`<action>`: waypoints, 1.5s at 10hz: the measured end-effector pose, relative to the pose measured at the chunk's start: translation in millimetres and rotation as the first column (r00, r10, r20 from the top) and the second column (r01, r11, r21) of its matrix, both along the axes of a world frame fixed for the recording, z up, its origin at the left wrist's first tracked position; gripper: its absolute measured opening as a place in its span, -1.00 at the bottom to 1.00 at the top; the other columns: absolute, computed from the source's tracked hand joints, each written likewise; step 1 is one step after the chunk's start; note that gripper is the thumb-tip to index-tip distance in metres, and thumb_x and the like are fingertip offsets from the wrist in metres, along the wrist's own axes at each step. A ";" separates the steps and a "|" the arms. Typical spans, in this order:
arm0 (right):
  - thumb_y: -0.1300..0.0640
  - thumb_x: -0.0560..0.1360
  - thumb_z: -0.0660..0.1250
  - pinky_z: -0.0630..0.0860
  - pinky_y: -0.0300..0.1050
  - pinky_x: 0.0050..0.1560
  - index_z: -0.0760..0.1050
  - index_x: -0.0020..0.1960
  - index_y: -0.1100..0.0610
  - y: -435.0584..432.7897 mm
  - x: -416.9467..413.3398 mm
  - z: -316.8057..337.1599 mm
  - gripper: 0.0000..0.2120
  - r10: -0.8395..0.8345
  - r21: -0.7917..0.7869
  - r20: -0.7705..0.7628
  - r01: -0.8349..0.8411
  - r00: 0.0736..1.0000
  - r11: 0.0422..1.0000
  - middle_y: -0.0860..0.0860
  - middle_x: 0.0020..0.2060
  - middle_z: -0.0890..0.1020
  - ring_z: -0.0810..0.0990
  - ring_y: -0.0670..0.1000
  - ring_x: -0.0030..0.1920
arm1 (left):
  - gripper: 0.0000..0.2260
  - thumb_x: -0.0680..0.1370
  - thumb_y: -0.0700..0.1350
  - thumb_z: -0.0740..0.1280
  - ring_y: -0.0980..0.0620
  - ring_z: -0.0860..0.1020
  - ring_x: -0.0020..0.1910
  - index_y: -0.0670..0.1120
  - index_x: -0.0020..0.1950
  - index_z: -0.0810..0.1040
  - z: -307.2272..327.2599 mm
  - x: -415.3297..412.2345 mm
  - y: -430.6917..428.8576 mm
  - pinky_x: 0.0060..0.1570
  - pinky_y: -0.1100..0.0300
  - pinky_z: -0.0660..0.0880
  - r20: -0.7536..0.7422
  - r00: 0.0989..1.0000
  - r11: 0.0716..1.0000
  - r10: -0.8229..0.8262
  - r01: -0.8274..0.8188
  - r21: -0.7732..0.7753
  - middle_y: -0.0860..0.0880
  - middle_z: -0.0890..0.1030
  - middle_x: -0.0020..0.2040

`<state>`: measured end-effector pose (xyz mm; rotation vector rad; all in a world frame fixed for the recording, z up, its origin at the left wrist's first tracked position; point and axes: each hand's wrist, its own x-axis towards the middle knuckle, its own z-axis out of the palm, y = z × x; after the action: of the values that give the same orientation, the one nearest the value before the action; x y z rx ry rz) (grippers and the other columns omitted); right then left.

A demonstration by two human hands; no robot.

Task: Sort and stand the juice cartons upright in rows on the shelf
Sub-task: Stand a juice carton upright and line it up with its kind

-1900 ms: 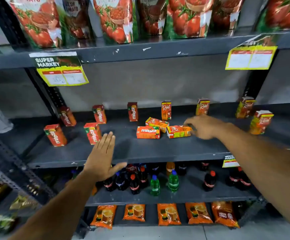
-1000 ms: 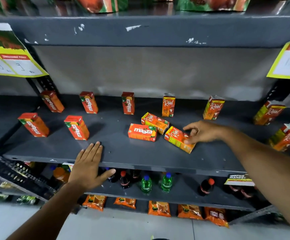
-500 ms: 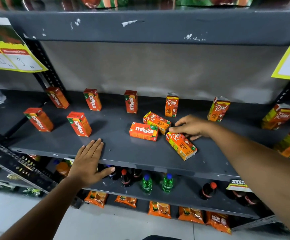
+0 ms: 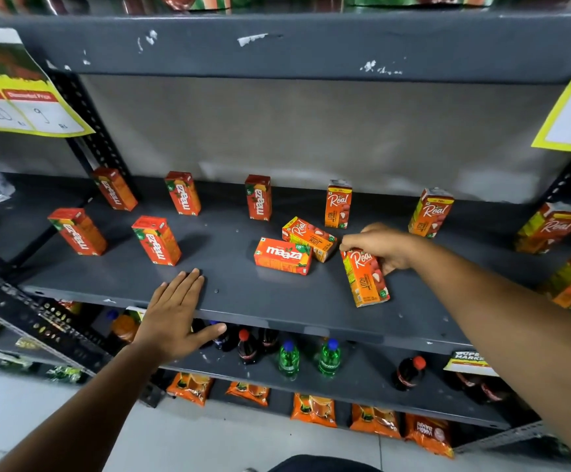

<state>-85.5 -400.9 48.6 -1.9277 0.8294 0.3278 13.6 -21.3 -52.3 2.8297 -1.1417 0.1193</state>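
Right hand (image 4: 384, 248) grips tilted Real carton (image 4: 365, 279); left hand (image 4: 175, 313) flat, fingers spread, on shelf (image 4: 243, 294) near edge beside lying Maaza carton (image 4: 282, 255).

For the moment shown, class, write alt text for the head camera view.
A right hand grips a Real carton on a grey shelf, beside two cartons lying flat; the left hand rests open on the shelf edge. Other cartons stand upright.

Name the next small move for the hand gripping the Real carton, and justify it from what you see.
Probably set it fully upright: the right hand grips the top of a Real carton that leans, its base near the shelf front. Then slide it back towards the standing Real cartons.
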 end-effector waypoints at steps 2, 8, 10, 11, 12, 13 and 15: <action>0.04 0.44 0.42 0.60 0.08 0.02 0.46 0.23 0.25 -21.4 -26.4 -11.1 -0.55 -0.136 0.312 0.097 0.099 0.986 0.945 0.17 -0.02 0.69 0.68 0.10 0.01 | -0.06 0.37 0.52 0.00 -0.05 0.01 0.52 -0.12 0.52 0.07 -0.4 0.1 0.2 0.45 -0.07 -0.05 0.001 1.000 1.000 -0.007 0.007 -0.004 -0.09 0.09 0.54; 0.17 0.24 0.47 0.63 0.06 -0.05 0.55 0.17 0.23 -26.4 -50.7 1.5 -0.50 -0.295 0.511 0.286 0.115 0.912 0.852 0.17 -0.01 0.70 0.69 0.13 0.00 | -0.06 0.37 0.52 0.01 -0.06 0.00 0.52 -0.12 0.53 0.03 -2.4 1.6 0.7 0.46 -0.08 -0.05 0.003 1.000 1.000 -0.004 0.004 0.025 -0.08 0.07 0.55; 0.13 0.15 0.58 0.64 -0.01 -0.07 0.55 0.21 0.25 -40.4 -66.9 13.0 -0.35 -0.284 0.477 0.390 0.072 0.876 0.876 0.19 0.07 0.67 0.67 0.12 0.06 | -0.05 0.37 0.52 -0.02 -0.06 0.00 0.52 -0.13 0.53 0.04 -3.1 1.5 1.2 0.47 -0.06 -0.06 0.015 1.000 1.000 -0.002 0.002 0.026 -0.08 0.07 0.55; 0.03 -0.13 0.71 0.63 -0.06 -0.10 0.57 0.18 0.24 -66.9 -86.4 18.8 -0.09 -0.303 0.464 0.469 0.060 0.830 0.884 0.16 0.06 0.68 0.68 0.09 0.05 | -0.05 0.37 0.52 -0.01 -0.06 0.00 0.52 -0.14 0.53 0.04 -2.5 2.1 1.3 0.46 -0.06 -0.06 0.023 1.000 0.999 -0.009 0.009 0.031 -0.09 0.07 0.55; 0.02 -0.17 0.72 0.63 -0.08 -0.07 0.56 0.19 0.22 -93.6 -109.3 20.9 -0.04 -0.343 0.466 0.507 0.083 0.791 0.881 0.14 0.07 0.68 0.67 0.08 0.07 | -0.06 0.37 0.51 0.03 -0.08 0.04 0.51 -0.14 0.52 0.08 -4.6 3.4 1.7 0.45 -0.07 -0.03 0.035 0.999 0.999 -0.017 0.016 0.037 -0.11 0.12 0.54; 0.00 -0.19 0.72 0.62 -0.09 0.00 0.54 0.20 0.22 -109.1 -126.8 14.5 -0.01 -0.353 0.455 0.505 0.105 0.788 0.884 0.11 0.05 0.69 0.65 0.06 0.09 | -0.05 0.37 0.51 0.05 -0.09 0.07 0.51 -0.15 0.51 0.11 -6.6 5.2 2.2 0.44 -0.08 -0.01 0.036 0.999 0.999 -0.014 0.013 0.047 -0.12 0.15 0.53; 0.04 -0.19 0.72 0.61 -0.10 0.03 0.57 0.15 0.20 -112.7 -144.8 -1.3 -0.08 -0.407 0.501 0.489 0.134 0.771 0.855 0.11 0.03 0.70 0.66 0.05 0.08 | -0.03 0.35 0.52 0.04 -0.08 0.04 0.51 -0.15 0.52 0.07 -6.3 3.5 -0.1 0.44 -0.07 -0.04 0.033 0.999 0.998 0.006 -0.008 0.064 -0.11 0.12 0.54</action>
<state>-230.3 -513.7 47.3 -1.3247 0.5481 -0.2481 17.1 -21.4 -58.6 2.8979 -1.1632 0.1319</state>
